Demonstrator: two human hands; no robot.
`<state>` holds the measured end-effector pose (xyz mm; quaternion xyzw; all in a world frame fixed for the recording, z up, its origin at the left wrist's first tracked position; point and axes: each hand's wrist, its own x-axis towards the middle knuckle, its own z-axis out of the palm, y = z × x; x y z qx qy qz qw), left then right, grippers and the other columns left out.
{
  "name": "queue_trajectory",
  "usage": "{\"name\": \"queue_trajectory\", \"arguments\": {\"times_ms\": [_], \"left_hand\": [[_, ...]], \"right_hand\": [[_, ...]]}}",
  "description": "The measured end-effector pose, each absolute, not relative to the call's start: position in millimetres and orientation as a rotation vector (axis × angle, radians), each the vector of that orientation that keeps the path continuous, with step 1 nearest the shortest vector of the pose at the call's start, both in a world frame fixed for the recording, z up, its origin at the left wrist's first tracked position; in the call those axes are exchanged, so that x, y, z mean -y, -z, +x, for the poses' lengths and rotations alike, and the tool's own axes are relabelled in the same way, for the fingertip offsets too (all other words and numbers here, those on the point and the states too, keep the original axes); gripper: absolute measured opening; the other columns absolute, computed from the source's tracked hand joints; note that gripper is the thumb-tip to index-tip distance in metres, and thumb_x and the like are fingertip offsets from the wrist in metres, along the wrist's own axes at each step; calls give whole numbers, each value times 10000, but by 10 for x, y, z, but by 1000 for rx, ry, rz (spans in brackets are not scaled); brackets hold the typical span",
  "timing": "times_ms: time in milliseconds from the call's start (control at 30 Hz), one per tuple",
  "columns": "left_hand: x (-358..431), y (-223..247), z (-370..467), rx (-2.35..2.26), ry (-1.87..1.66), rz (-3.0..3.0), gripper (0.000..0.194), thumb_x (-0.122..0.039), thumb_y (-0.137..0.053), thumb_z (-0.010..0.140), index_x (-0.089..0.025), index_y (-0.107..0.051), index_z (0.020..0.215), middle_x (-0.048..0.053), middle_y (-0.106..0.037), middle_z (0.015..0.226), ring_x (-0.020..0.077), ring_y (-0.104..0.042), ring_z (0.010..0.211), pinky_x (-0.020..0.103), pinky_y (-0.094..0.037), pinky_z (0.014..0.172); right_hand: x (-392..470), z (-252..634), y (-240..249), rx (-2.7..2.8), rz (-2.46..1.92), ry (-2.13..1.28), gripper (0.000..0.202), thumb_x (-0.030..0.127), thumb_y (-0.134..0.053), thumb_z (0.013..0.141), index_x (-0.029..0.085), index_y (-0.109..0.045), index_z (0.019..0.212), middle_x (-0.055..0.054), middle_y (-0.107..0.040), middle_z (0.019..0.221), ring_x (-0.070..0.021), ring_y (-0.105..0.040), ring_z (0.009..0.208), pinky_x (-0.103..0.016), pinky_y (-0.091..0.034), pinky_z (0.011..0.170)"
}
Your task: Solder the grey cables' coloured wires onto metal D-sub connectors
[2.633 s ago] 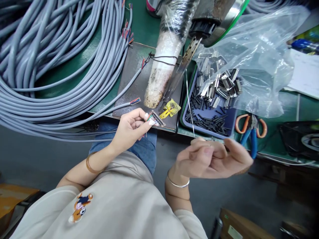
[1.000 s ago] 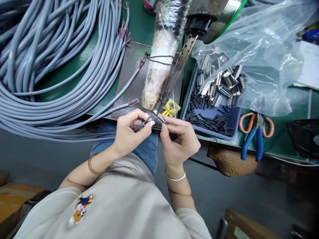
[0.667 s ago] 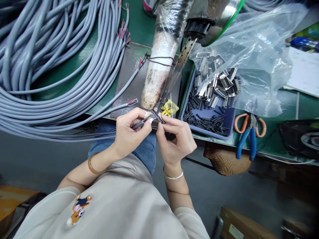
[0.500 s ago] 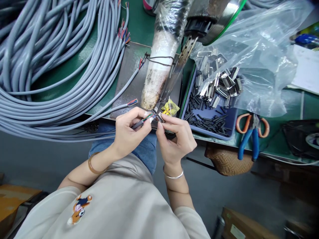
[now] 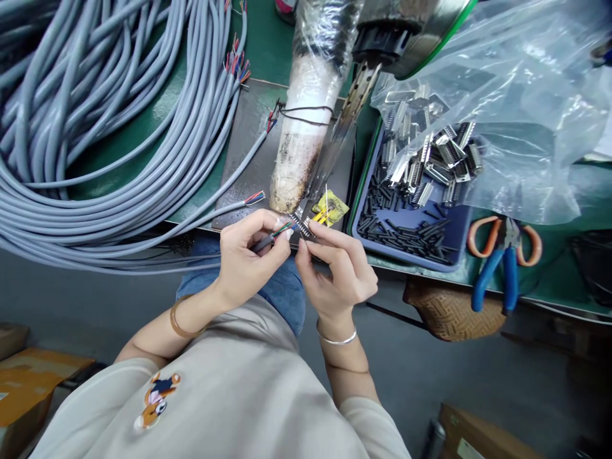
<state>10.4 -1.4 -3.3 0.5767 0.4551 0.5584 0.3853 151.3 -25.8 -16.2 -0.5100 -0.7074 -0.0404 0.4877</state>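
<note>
My left hand (image 5: 251, 248) is closed, pinching the end of a grey cable (image 5: 262, 243) whose thin coloured wires (image 5: 284, 228) fan out toward a small metal pin connector (image 5: 300, 225). Thumb and forefinger of my right hand (image 5: 342, 268) are closed on the connector's right end; its other fingers are curled. Just above the connector comes down the tip of a soldering iron (image 5: 348, 105), fixed at an angle. Beside it hangs a pale plastic-wrapped tube (image 5: 310, 95), scorched at its lower end. Fingertips partly hide the joint between wires and connector.
Coiled grey cables (image 5: 143, 210) cover the left of the bench. On the right, a blue tray (image 5: 406, 255) holds black sleeves and connectors, partly under a plastic bag (image 5: 530, 127). Pliers (image 5: 504, 255) lie at the bench edge. A yellow sponge (image 5: 337, 207) sits behind my right hand.
The view has shifted slightly, so the tray and pliers appear farther right. My right fingertips have moved a little on the connector; my left hand keeps its grip on the cable.
</note>
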Motion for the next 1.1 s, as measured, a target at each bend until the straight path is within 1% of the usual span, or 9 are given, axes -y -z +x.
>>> {"name": "queue_trajectory", "arguments": {"times_ms": [233,333,467,567,667,800,933,1100], "left_hand": [[28,20,106,-1209,-1357,1373,116,-184,-726,840,-175,-661,745,-3,-671,714,71,-547,561,155,-426,484],[36,19,105,-1209,-1348,1352,110,-174,-724,829,-175,-658,741,-5,-653,694,72,-547,562,156,-413,477],[34,27,119,-1210,-1364,1344,105,-150,-711,833,-171,-649,751,-16,-642,690,50,-477,511,156,-369,452],[19,21,135,-1203,-1388,1342,113,-131,-714,829,-170,-641,751,-46,-588,644,28,-395,456,153,-310,421],[10,-8,144,-1190,-1411,1342,108,-125,-715,830,-170,-643,763,-57,-565,621,23,-375,438,151,-291,410],[16,-51,142,-1207,-1395,1315,116,-143,-727,823,-171,-640,751,-66,-535,587,21,-359,426,151,-281,403],[28,-51,143,-1218,-1376,1292,98,-149,-725,808,-172,-653,746,-55,-566,591,33,-399,444,155,-316,414],[39,-28,149,-1247,-1344,1274,93,-176,-728,802,-172,-655,744,-38,-607,614,47,-440,472,159,-347,428]], "right_hand": [[266,1518,179,1730,-1265,106,168,144,-764,906,250,-634,892,-28,-823,1041,-150,-796,851,-250,-652,746],[273,1513,173,1711,-1273,96,169,135,-756,912,248,-632,901,-25,-822,1021,-147,-792,848,-251,-645,741],[254,1505,162,1682,-1281,43,170,129,-764,905,245,-640,904,-15,-814,998,-147,-784,860,-259,-638,762],[217,1494,138,1662,-1284,4,158,131,-766,905,243,-655,904,-10,-806,988,-149,-776,885,-274,-636,804],[194,1481,109,1647,-1280,26,146,142,-771,907,247,-670,917,-5,-806,995,-152,-773,893,-285,-637,821],[212,1475,104,1672,-1274,97,156,145,-783,897,255,-676,927,-6,-810,1031,-148,-778,873,-269,-641,797],[252,1482,148,1729,-1247,179,167,132,-788,888,243,-670,928,-20,-817,1024,-136,-787,844,-229,-636,769],[269,1494,187,1751,-1256,223,178,132,-792,881,251,-676,945,-14,-826,1026,-147,-801,858,-229,-637,767]]}}
